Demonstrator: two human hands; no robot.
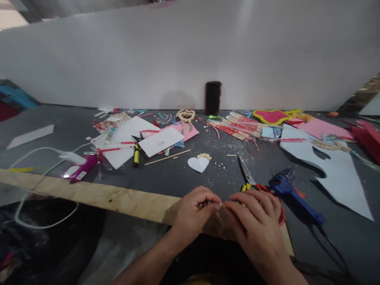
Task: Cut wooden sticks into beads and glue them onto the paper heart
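At the table's front edge, my left hand [197, 213] and my right hand [258, 221] meet, fingertips pinched. Between them is a tiny pale wooden piece [222, 204], too small and covered to name. Just beyond lies a white paper heart [198, 164] with several small wooden bits [204, 156] along its upper right edge. A few more loose bits [219, 165] lie to its right. Scissors [246, 171] with red handles are partly under my right hand, along with a yellow-handled tool [245, 187]. A blue glue gun [297, 198] rests to the right.
A phone [213, 97] leans on the white back wall. Red-and-tan sticks [233, 128], a beaded ring [185, 115], cut white paper [332, 174] and yellow-handled pliers [136, 154] lie about. At left are a purple device [80, 168] and a white cable [18, 209] looping over the wooden edge.
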